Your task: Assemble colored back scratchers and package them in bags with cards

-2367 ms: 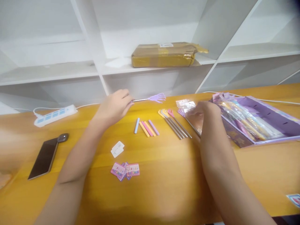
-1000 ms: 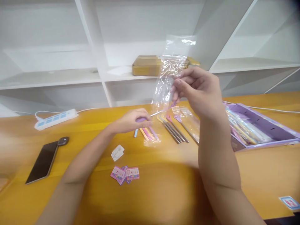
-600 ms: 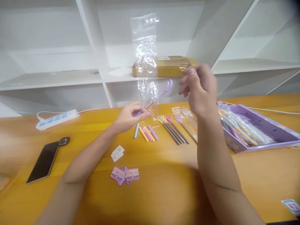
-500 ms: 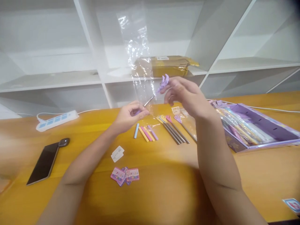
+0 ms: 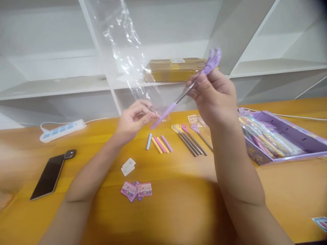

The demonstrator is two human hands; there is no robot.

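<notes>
My right hand is closed around a purple back scratcher just below its claw-shaped head. Its metal rod and purple handle slant down to the left, the handle's end close to my left fingertips. A long clear plastic bag rises from my left hand, which pinches its lower end. On the table beneath lie loose coloured handles in blue, yellow, pink and purple. Right of them are several metal rods with yellow, pink and purple claw heads.
A purple box with bagged items stands at the right. Printed cards and white labels lie in front. To the left are a tablet, a mouse and a power strip. A taped cardboard package sits on the shelf.
My right hand has gripped the back scratcher and moved up and right, drawing its handle out of my left hand. The plastic bag has swung left, still in my left hand.
</notes>
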